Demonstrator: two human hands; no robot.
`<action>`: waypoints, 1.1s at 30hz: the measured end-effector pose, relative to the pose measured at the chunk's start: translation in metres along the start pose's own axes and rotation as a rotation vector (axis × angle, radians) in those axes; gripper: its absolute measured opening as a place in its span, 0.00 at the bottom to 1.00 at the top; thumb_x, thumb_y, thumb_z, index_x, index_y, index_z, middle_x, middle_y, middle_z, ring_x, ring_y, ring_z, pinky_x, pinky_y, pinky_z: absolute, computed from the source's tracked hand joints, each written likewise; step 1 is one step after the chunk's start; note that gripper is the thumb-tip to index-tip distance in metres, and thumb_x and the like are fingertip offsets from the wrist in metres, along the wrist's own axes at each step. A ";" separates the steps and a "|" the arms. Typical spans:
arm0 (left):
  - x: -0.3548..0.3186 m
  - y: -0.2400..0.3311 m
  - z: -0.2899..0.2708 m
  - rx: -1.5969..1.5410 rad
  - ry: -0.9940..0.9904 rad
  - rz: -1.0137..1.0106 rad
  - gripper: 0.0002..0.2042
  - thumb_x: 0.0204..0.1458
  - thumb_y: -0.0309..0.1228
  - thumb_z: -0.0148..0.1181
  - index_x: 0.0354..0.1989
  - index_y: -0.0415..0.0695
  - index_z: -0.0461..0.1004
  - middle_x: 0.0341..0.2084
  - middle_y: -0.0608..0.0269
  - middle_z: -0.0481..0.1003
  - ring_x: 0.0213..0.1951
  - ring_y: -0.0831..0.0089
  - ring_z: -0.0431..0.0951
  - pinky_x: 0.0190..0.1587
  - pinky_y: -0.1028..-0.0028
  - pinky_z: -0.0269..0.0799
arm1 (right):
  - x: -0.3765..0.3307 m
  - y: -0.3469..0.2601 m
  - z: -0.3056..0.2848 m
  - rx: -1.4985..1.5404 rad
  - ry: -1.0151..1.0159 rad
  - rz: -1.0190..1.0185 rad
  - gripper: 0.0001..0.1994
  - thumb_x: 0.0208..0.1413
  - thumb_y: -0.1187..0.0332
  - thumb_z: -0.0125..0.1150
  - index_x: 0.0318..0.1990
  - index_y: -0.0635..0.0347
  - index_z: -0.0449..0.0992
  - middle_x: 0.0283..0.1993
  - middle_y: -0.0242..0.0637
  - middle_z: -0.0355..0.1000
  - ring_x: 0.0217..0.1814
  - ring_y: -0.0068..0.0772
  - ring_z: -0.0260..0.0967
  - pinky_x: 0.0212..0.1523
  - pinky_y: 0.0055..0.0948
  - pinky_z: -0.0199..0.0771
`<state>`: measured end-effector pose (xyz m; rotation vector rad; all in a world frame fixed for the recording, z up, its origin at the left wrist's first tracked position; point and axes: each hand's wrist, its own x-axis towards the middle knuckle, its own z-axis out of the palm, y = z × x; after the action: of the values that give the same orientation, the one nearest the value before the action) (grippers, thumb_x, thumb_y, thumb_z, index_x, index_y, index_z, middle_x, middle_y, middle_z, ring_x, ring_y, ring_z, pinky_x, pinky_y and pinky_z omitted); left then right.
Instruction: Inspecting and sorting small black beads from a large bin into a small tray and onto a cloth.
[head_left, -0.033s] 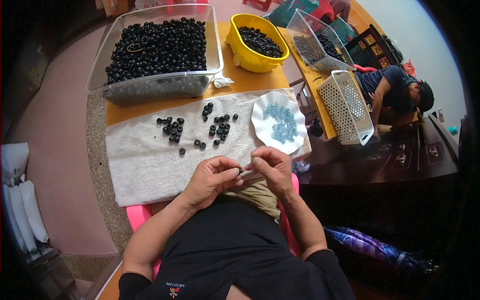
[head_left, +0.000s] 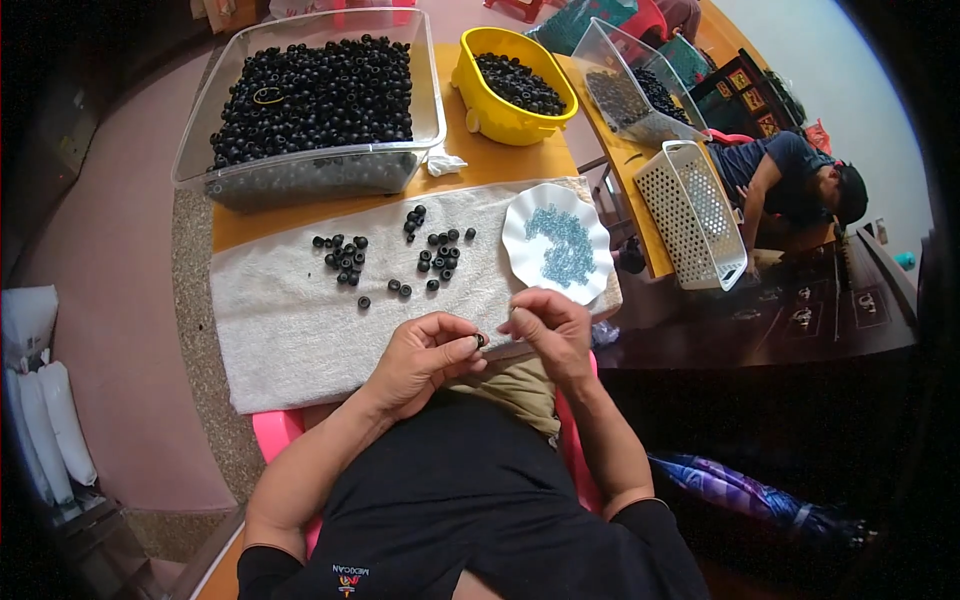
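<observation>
Over the near edge of a white towel [head_left: 285,335], my left hand [head_left: 425,365] pinches a small round black bead [head_left: 481,341] between thumb and fingertips. To its right and a little apart, my right hand [head_left: 555,337] is closed in a pinch; a tiny thing at its fingertips is too small to name. Loose black beads [head_left: 346,262] lie in small groups on the towel beyond my hands. Just past my right hand stands a white wavy-rimmed plate [head_left: 517,262] holding small clear bluish pieces [head_left: 567,250].
At the back of the table are a large clear bin [head_left: 428,120] and a yellow tub [head_left: 475,105], both with black beads. A crumpled tissue [head_left: 446,162] lies between them. On another table at right stand a clear box [head_left: 600,50] and a white perforated basket [head_left: 690,215], near another person [head_left: 790,175].
My right hand has shifted slightly right and up, away from the left hand. My left hand keeps the bead in nearly the same place.
</observation>
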<state>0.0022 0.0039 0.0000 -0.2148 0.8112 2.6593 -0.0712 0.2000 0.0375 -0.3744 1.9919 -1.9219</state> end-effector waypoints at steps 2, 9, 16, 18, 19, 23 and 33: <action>0.000 0.001 0.001 0.019 0.004 -0.002 0.07 0.56 0.23 0.60 0.42 0.38 0.73 0.38 0.58 0.78 0.38 0.71 0.80 0.44 0.74 0.80 | 0.011 0.000 -0.014 -0.218 0.094 -0.134 0.05 0.59 0.77 0.59 0.41 0.67 0.76 0.31 0.29 0.72 0.32 0.17 0.70 0.34 0.18 0.72; 0.000 0.000 0.000 0.040 0.018 -0.006 0.07 0.56 0.23 0.60 0.42 0.39 0.74 0.37 0.60 0.78 0.37 0.72 0.80 0.43 0.74 0.80 | 0.051 0.007 -0.071 -0.758 0.197 -0.299 0.06 0.53 0.77 0.63 0.39 0.64 0.77 0.27 0.30 0.72 0.25 0.18 0.65 0.27 0.20 0.66; -0.001 0.000 0.001 0.060 0.035 -0.032 0.08 0.55 0.22 0.61 0.42 0.38 0.74 0.35 0.61 0.77 0.36 0.71 0.81 0.43 0.73 0.80 | 0.062 -0.006 -0.049 -1.219 0.187 -0.462 0.07 0.47 0.77 0.64 0.36 0.60 0.77 0.36 0.44 0.74 0.34 0.49 0.75 0.32 0.36 0.73; -0.001 0.001 0.001 0.060 0.027 -0.029 0.08 0.55 0.22 0.62 0.42 0.38 0.74 0.35 0.61 0.77 0.37 0.71 0.81 0.42 0.74 0.80 | 0.064 -0.013 -0.026 -1.030 0.107 -0.597 0.08 0.47 0.78 0.65 0.36 0.60 0.77 0.36 0.43 0.74 0.34 0.48 0.75 0.32 0.35 0.74; -0.002 0.000 0.001 0.060 0.031 -0.022 0.08 0.55 0.22 0.62 0.42 0.38 0.74 0.35 0.61 0.77 0.37 0.71 0.81 0.42 0.74 0.80 | 0.065 -0.015 -0.015 -1.004 0.051 -0.618 0.07 0.47 0.78 0.65 0.35 0.61 0.76 0.35 0.42 0.75 0.33 0.45 0.76 0.32 0.34 0.75; 0.000 0.000 -0.002 0.074 -0.024 0.014 0.08 0.54 0.23 0.62 0.42 0.37 0.74 0.34 0.61 0.78 0.37 0.71 0.81 0.42 0.74 0.79 | 0.073 -0.011 0.022 -0.880 -0.130 -0.653 0.07 0.47 0.77 0.67 0.35 0.60 0.77 0.35 0.41 0.75 0.30 0.41 0.76 0.29 0.31 0.75; 0.001 -0.002 -0.006 0.225 -0.129 -0.003 0.09 0.54 0.24 0.62 0.42 0.35 0.75 0.34 0.60 0.78 0.36 0.73 0.79 0.43 0.74 0.78 | 0.108 -0.028 0.087 -0.978 -0.550 -0.585 0.07 0.50 0.71 0.64 0.38 0.58 0.78 0.39 0.38 0.75 0.36 0.47 0.75 0.36 0.38 0.76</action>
<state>0.0025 0.0017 -0.0061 0.0126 1.0551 2.5224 -0.1338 0.0739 0.0564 -1.6555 2.3871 -0.7174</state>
